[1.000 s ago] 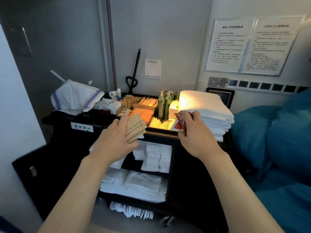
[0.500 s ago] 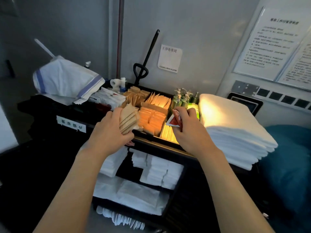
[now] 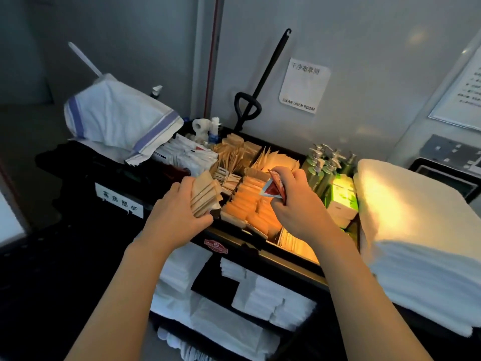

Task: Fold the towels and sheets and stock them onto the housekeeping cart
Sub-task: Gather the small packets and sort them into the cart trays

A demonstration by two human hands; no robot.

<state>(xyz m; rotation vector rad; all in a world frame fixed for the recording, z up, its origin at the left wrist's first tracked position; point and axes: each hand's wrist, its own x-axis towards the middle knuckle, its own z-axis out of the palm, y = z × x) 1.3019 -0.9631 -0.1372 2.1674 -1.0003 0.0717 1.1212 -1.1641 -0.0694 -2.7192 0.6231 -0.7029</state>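
Folded white towels are stacked on the cart; tan packets are gripped by the left hand, a red sachet pinched by the right hand.

Two forearms in view, both bare to the frame edge. No sleeves visible. Left hand and right hand bare, ungloved; fingers without visible rings.

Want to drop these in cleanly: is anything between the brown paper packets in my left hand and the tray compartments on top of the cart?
Nothing visible. The left hand grips the stack of brown paper packets right at the black tray edge; the open compartments lie directly beyond.
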